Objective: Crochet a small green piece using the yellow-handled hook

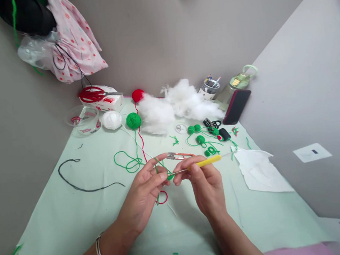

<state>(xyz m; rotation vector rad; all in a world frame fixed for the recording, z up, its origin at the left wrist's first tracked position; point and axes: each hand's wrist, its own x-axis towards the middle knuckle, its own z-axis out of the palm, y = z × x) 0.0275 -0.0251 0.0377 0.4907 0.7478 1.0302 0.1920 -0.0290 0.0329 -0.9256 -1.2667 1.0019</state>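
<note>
My left hand [143, 191] pinches a small green crochet piece [170, 176] between thumb and fingers, its index finger raised with green yarn running over it. My right hand [203, 179] is closed on a crochet hook [208, 161] with a yellow handle, and the metal tip meets the green piece. Behind the hands lies a pair of orange-handled thread snips [180, 156]. Green yarn leads back to a green yarn ball [133, 121]. Below the left fingers a loop of red yarn [163, 197] shows. The exact stitches are too small to make out.
White stuffing [182, 103] lies at the back, near a red yarn ball [138, 95] and a white yarn ball [112, 120]. Red scissors [95, 94] rest on a box at left. Small green crocheted pieces [201, 139], a phone [237, 107], a bottle [236, 85] and paper [260, 170] are at right.
</note>
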